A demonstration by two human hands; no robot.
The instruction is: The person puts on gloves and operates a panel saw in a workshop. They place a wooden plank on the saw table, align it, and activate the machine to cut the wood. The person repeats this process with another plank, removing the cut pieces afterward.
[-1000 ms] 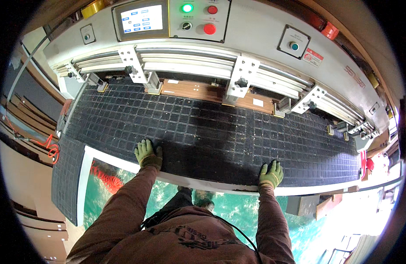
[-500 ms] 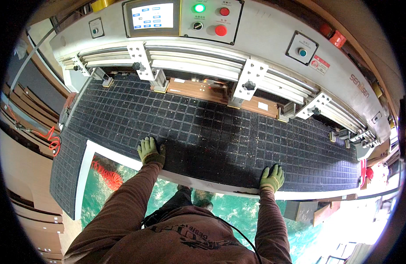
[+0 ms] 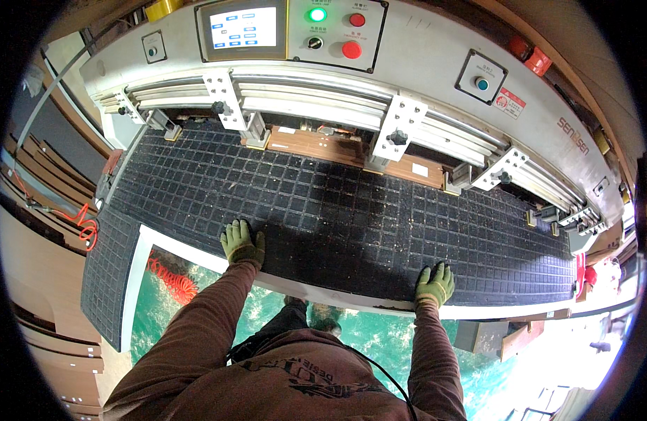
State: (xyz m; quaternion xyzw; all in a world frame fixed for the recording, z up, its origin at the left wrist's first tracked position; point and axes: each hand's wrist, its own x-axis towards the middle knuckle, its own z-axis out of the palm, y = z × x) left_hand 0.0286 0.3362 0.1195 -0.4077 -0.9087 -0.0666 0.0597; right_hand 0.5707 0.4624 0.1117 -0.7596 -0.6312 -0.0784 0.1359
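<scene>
My left hand [image 3: 241,243], in a green work glove with dark fingertips, rests flat on the near edge of a black gridded rubber mat [image 3: 323,217]. Farther right along the same edge lies my right hand [image 3: 434,284], gloved alike, palm down with fingers stretched forward. Neither hand holds anything. Beyond the mat a brown wood-grain board [image 3: 316,146] with white labels lies under the machine's metal rails. Brackets with black knobs, such as the white bracket [image 3: 397,130], stand along it and hide parts of the board.
Across the far side runs a grey machine panel with a lit screen [image 3: 243,28], a green lamp [image 3: 317,15] and a red button [image 3: 351,50]. A coiled orange hose [image 3: 172,281] hangs below the table at left. Brown boards [image 3: 50,266] are stacked farther left.
Both hands stay in place on the mat's edge. Something blurred behind the brown board, between the brackets, has shifted to the left.
</scene>
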